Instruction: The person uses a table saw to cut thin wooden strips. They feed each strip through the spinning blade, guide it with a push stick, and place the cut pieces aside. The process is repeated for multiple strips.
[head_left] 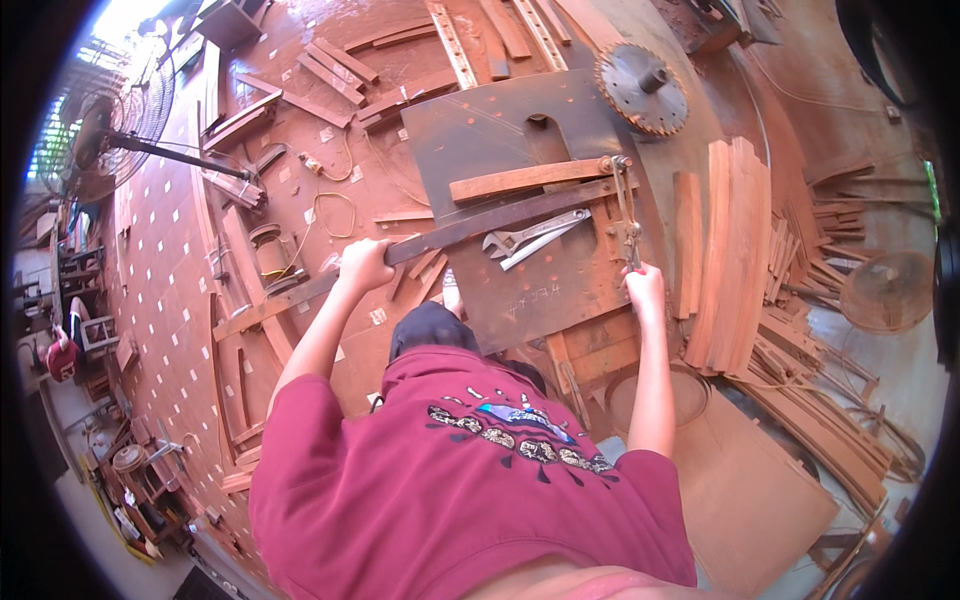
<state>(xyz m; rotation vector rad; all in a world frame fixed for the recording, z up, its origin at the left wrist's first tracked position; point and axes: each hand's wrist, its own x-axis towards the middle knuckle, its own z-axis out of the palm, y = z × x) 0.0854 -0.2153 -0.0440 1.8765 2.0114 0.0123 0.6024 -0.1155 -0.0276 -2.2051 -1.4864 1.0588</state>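
Observation:
My left hand [365, 264] is closed around the near left end of a long dark bar [490, 219], which slants across a dark metal work table [460, 150]. A reddish wooden strip [530, 179] lies just beyond the bar, its right end beside a metal toggle clamp [622, 195]. My right hand [645, 285] is closed at the clamp's near end, seemingly on its handle; the fingers partly hide the grip. Between the bar and me, an adjustable wrench [530, 235] rests on the table alongside a pale strip [545, 242].
A toothed circular saw blade [640, 90] stands at the table's far right corner. Long boards [735, 250] are stacked to the right. Wood offcuts [330, 75] and a cord [335, 215] lie at the left. A fan [95, 130] stands far left. Another person [62, 350] is at the left edge.

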